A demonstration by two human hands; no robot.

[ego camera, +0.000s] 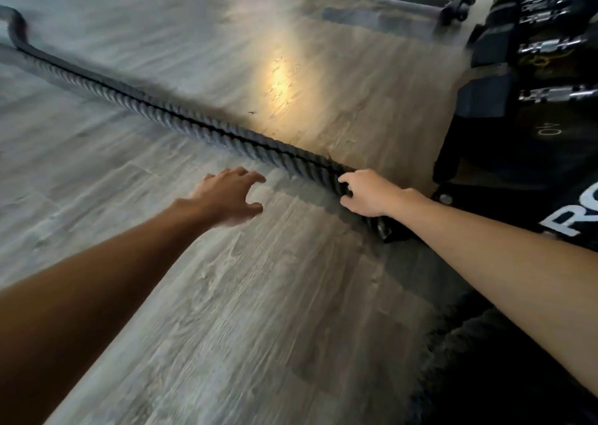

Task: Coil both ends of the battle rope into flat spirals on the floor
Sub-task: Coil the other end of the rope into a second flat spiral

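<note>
The right hand (369, 193) has its fingers and thumb curled round the battle rope (181, 117) close to its near end, which lies on the wood floor (226, 295) just beside a dumbbell rack (524, 78). From there the rope runs straight away to the far left. The left hand (226, 198) hovers near the rope, fingers spread and loosely bent, holding nothing.
</note>
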